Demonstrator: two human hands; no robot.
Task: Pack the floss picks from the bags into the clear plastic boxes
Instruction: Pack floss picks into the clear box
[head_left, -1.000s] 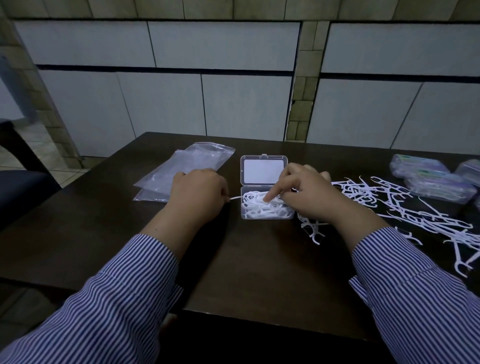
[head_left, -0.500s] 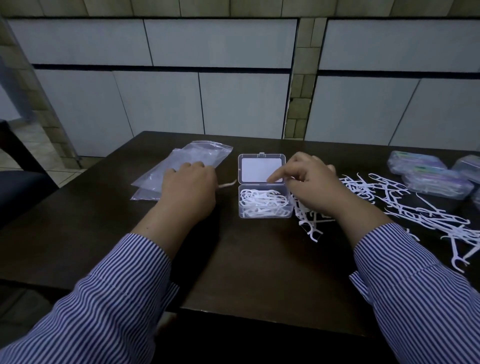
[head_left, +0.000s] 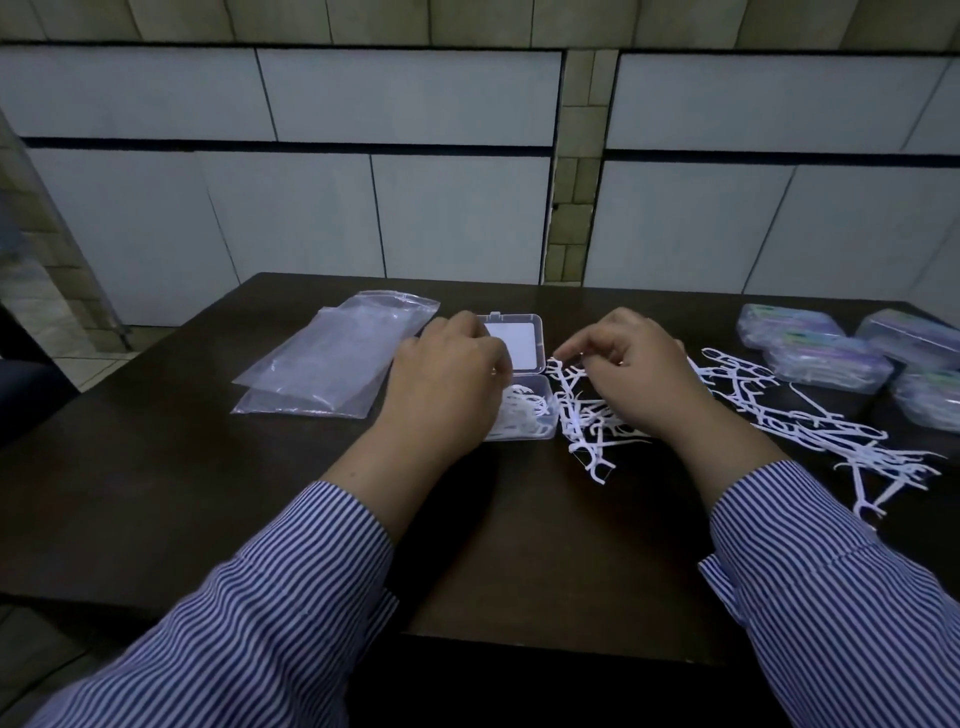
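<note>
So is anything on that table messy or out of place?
Mostly the floss picks: they lie loose and tangled across the dark table right of the open clear box, not in bags. Nothing looks broken or damaged.

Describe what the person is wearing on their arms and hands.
Both arms are in long shirt sleeves with fine blue-and-white stripes, the left sleeve and right sleeve ending in buttoned-style cuffs. The left hand and right hand are bare: no gloves.

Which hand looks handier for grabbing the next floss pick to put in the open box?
Probably the right hand: it hovers over the loose picks beside the open box, its fingers at one. The left hand is over the box, away from the pile.
</note>
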